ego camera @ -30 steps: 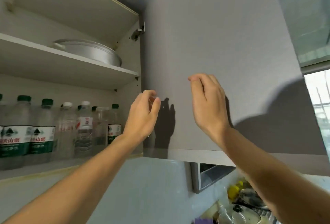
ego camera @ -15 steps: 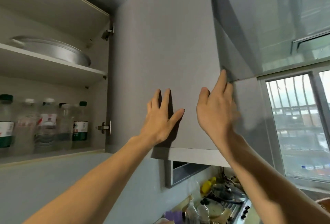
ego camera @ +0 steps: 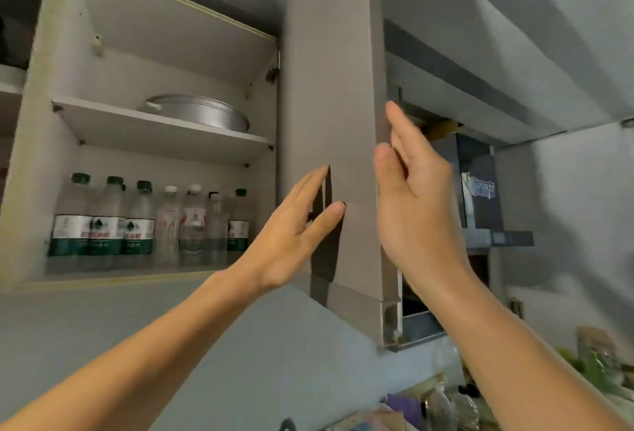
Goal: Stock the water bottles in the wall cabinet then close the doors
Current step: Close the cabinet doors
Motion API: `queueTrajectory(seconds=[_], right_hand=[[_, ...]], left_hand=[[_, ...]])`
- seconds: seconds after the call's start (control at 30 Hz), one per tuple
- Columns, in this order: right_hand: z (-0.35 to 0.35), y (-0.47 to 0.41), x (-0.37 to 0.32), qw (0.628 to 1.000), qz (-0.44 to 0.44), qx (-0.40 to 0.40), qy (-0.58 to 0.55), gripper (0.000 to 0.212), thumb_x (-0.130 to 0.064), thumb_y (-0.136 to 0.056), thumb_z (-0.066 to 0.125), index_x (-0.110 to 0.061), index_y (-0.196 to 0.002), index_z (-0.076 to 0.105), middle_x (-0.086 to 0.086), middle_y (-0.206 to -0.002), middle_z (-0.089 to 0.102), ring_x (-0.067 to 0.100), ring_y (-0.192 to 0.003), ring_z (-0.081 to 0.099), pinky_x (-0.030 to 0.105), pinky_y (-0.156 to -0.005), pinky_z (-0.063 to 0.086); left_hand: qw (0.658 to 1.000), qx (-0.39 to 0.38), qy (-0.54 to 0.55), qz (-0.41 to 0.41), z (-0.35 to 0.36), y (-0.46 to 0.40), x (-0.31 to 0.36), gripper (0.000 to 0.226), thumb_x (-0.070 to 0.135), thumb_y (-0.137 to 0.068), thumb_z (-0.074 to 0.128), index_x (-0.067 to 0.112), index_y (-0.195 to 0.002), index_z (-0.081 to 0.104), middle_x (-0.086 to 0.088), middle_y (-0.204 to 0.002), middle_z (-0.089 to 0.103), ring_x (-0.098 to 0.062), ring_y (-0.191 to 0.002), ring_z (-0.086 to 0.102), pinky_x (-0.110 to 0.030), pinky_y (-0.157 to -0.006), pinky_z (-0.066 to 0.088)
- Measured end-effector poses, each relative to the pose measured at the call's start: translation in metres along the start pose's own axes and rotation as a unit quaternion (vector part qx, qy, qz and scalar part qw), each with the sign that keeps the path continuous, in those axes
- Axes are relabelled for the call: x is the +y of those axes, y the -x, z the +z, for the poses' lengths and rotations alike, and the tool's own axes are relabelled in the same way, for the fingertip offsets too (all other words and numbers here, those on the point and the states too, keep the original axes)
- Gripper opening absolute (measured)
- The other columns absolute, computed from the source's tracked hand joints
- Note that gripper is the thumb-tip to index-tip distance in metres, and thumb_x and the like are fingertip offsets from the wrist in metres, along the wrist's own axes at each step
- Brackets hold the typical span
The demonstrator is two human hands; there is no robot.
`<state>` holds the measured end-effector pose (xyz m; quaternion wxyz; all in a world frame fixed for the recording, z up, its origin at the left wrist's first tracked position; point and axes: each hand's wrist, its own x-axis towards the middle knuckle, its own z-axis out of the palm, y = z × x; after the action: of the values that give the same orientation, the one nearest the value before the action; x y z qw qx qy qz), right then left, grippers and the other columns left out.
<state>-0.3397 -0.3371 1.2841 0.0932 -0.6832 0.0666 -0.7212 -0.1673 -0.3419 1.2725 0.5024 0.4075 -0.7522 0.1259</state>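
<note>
The wall cabinet (ego camera: 41, 156) stands open on the left. Several water bottles (ego camera: 137, 224) with green and white caps line its lower shelf. The grey right door (ego camera: 329, 87) is swung out, seen nearly edge-on. My left hand (ego camera: 295, 235) lies flat with straight fingers against the door's face. My right hand (ego camera: 415, 197) is flat too, its fingers stretched up along the door's outer edge. Neither hand holds anything.
A metal pan (ego camera: 202, 115) sits on the upper shelf. A range hood (ego camera: 480, 211) hangs to the right of the door. Below right is a cluttered counter (ego camera: 446, 403) with bottles and greens.
The door has swung further towards the cabinet and now shows nearly edge-on. Both hands moved with it, and the view shifted left.
</note>
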Motion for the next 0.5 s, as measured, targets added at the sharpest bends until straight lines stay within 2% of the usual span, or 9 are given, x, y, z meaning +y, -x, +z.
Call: queueTrajectory(seconds=[0.03, 0.1, 0.13, 0.23, 0.3, 0.4, 0.5], right_hand=[[0.01, 0.003, -0.005, 0.999, -0.009, -0.019, -0.028, 0.05, -0.019, -0.109, 0.041, -0.028, -0.157, 0.031, -0.015, -0.158, 0.038, -0.013, -0.138, 0.033, 0.012, -0.112, 0.034], [0.032, 0.009, -0.013, 0.995, -0.012, -0.06, -0.072, 0.049, -0.02, -0.109, 0.042, -0.027, -0.157, 0.032, -0.015, -0.157, 0.041, -0.01, -0.139, 0.037, 0.021, -0.115, 0.036], [0.043, 0.011, -0.015, 0.993, -0.01, -0.078, -0.091, 0.048, -0.023, -0.109, 0.043, -0.026, -0.156, 0.034, -0.015, -0.155, 0.043, -0.009, -0.138, 0.04, 0.023, -0.115, 0.038], [0.09, 0.021, -0.024, 0.982, 0.006, -0.11, -0.155, 0.049, -0.032, -0.106, 0.043, -0.024, -0.154, 0.039, -0.013, -0.152, 0.049, -0.007, -0.136, 0.045, 0.025, -0.115, 0.038], [0.124, 0.026, -0.027, 0.977, 0.016, -0.116, -0.179, 0.051, -0.035, -0.104, 0.041, -0.021, -0.153, 0.043, -0.01, -0.152, 0.049, -0.003, -0.139, 0.043, 0.031, -0.119, 0.034], [0.176, 0.033, -0.028, 0.977, 0.021, -0.116, -0.177, 0.045, -0.03, -0.108, 0.04, -0.026, -0.152, 0.044, -0.009, -0.156, 0.044, 0.0, -0.144, 0.035, 0.032, -0.122, 0.028], [0.225, 0.043, -0.026, 0.982, 0.032, -0.116, -0.148, 0.047, -0.027, -0.108, 0.041, -0.034, -0.154, 0.036, -0.005, -0.165, 0.027, 0.003, -0.151, 0.022, 0.024, -0.123, 0.019]], left_hand=[[1.0, 0.005, 0.025, 0.001, -0.012, 0.007, 0.004, 0.064, 0.055, -0.099, 0.044, 0.038, -0.157, 0.023, 0.032, -0.156, 0.026, 0.02, -0.139, 0.024, -0.007, -0.113, 0.023], [0.996, 0.008, 0.085, 0.007, -0.039, 0.02, 0.012, 0.056, 0.042, -0.104, 0.044, 0.029, -0.157, 0.03, 0.019, -0.157, 0.038, 0.004, -0.143, 0.035, -0.03, -0.12, 0.032], [0.994, 0.007, 0.108, 0.017, -0.051, 0.026, 0.016, 0.051, 0.036, -0.107, 0.042, 0.026, -0.156, 0.033, 0.013, -0.155, 0.045, -0.004, -0.143, 0.04, -0.035, -0.117, 0.037], [0.99, 0.021, 0.14, 0.029, -0.096, 0.049, 0.024, 0.043, 0.035, -0.109, 0.035, 0.027, -0.15, 0.045, 0.004, -0.14, 0.061, -0.015, -0.131, 0.057, -0.026, -0.1, 0.05], [0.988, 0.045, 0.147, 0.023, -0.128, 0.064, 0.024, 0.043, 0.038, -0.109, 0.033, 0.029, -0.148, 0.048, 0.003, -0.137, 0.063, -0.016, -0.126, 0.06, -0.024, -0.093, 0.052], [0.99, 0.083, 0.109, 0.017, -0.174, 0.082, 0.016, 0.049, 0.038, -0.106, 0.041, 0.029, -0.154, 0.033, 0.004, -0.141, 0.059, -0.014, -0.128, 0.058, -0.022, -0.096, 0.051], [0.994, 0.106, 0.02, 0.005, -0.212, 0.098, 0.003, 0.07, 0.025, -0.103, 0.055, 0.04, -0.158, 0.014, 0.007, -0.149, 0.048, -0.001, -0.128, 0.055, -0.013, -0.095, 0.049]])
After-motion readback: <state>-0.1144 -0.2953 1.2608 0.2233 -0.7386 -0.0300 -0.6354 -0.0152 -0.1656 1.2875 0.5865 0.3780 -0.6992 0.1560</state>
